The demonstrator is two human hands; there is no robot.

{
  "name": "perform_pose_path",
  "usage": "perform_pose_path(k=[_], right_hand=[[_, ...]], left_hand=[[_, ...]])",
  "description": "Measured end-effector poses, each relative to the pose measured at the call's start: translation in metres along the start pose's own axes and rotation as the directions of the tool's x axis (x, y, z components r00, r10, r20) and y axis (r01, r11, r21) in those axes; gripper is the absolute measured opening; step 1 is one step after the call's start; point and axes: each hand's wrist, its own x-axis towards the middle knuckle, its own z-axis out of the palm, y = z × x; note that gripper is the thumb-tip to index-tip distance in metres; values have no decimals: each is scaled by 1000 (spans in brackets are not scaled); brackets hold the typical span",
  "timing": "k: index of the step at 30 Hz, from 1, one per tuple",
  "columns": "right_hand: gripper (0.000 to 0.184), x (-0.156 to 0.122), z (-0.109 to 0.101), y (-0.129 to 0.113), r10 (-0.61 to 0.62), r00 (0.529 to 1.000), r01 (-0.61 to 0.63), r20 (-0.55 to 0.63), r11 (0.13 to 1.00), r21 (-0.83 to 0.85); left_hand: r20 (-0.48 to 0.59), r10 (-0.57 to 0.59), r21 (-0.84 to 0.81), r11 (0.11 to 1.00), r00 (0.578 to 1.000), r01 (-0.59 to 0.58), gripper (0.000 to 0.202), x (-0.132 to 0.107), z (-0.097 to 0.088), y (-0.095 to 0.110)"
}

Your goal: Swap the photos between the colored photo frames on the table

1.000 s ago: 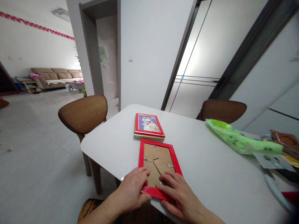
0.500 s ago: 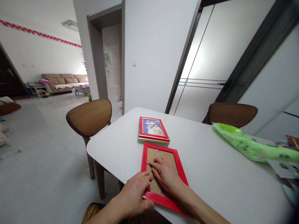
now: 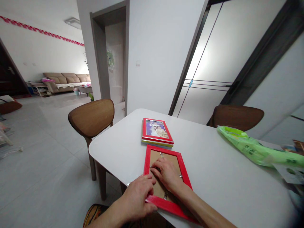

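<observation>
A red picture frame lies face down on the white table, its brown backing board showing. Small metal fasteners sit along the board's edges, among them a top one and a bottom one. My left hand grips the frame's near left corner, thumb below and fingers over the left side. Over the board, my right hand is closed, its curled fingertips by the left edge of the backing; what they pinch, if anything, is hidden. Beyond lies a stack of frames, a red one with a photo on top.
A green plastic package lies on the right of the white table. Brown chairs stand at the left and far right. The table's left edge runs close beside my left hand.
My right hand's fingers have curled in more at the left edge of the backing. My left hand keeps its grip on the corner. The view has shifted slightly.
</observation>
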Motion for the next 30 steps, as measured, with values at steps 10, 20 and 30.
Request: perform_pose_path(k=[10,20,30], right_hand=[[17,2,6,-9,90,995,-89,-45,996,24],[23,21,2,36,250,959,-244,-137,968,58],[18,45,11,47,374,909,-378,-186,926,15]], left_hand=[[-15,-20,-1,1000,1000,20,22,-3,-1,3],[-10,-29,22,999,1000,30,22,-5,-2,6],[-7,-41,-3,999,999,41,24,-5,-1,7]])
